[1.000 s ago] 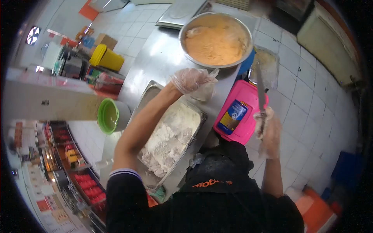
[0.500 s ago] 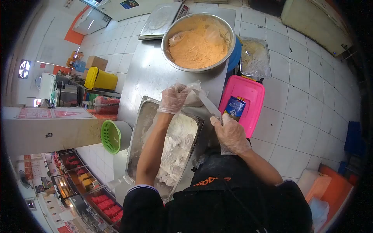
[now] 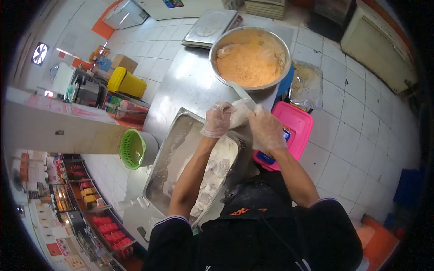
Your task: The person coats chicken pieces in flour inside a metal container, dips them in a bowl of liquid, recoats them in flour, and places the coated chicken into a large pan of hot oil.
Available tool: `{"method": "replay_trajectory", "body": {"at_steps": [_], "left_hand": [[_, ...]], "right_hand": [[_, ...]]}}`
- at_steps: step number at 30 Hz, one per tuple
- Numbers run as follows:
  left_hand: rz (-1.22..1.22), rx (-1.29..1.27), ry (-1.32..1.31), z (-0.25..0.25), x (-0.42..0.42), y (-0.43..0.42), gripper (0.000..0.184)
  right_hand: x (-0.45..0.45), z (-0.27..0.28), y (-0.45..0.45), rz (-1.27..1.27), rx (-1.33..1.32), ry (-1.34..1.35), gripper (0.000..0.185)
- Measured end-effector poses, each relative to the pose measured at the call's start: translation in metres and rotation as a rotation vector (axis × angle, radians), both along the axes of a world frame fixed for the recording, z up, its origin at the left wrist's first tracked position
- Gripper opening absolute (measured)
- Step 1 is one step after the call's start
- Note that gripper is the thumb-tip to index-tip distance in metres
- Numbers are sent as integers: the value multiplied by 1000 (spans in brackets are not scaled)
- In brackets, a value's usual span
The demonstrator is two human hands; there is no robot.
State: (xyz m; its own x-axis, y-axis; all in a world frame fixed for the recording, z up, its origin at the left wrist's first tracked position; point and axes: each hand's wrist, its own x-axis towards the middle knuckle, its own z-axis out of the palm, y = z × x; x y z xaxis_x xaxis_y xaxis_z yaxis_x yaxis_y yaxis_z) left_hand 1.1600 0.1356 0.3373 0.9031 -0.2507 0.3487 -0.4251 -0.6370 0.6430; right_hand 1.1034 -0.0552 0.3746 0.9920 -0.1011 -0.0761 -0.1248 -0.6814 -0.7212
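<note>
Over the upper end of a metal tray (image 3: 156,174) of white powder and coated pieces (image 3: 218,167), my left hand (image 3: 219,120), in a clear plastic glove, is closed on a whitish plastic bag (image 3: 239,114). Close to its right, my gloved right hand (image 3: 267,128) is closed round the knife's handle, which is hidden by the fingers. The knife's blade (image 3: 239,91) points up and left past the bag, towards a steel bowl (image 3: 214,67) of orange powder (image 3: 249,63).
A scale (image 3: 209,28) stands behind the bowl. Right of the table are a pink lid (image 3: 302,131) and a plastic-covered tray (image 3: 306,86). A green basket (image 3: 132,149) sits left of the metal tray, near a pillar (image 3: 63,133).
My right hand has come in from the right with the knife and now meets the bag beside my left hand. The blade has swung to point up and left.
</note>
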Motion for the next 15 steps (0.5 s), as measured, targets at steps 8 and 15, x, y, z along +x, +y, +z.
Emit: {"method": "replay_trajectory", "body": {"at_steps": [8, 15], "left_hand": [[51, 147, 17, -13, -10, 13, 10], [269, 92, -48, -56, 48, 18, 12]], "right_hand": [[25, 14, -33, -147, -4, -105, 49], [-1, -134, -60, 412, -213, -154, 39]]}}
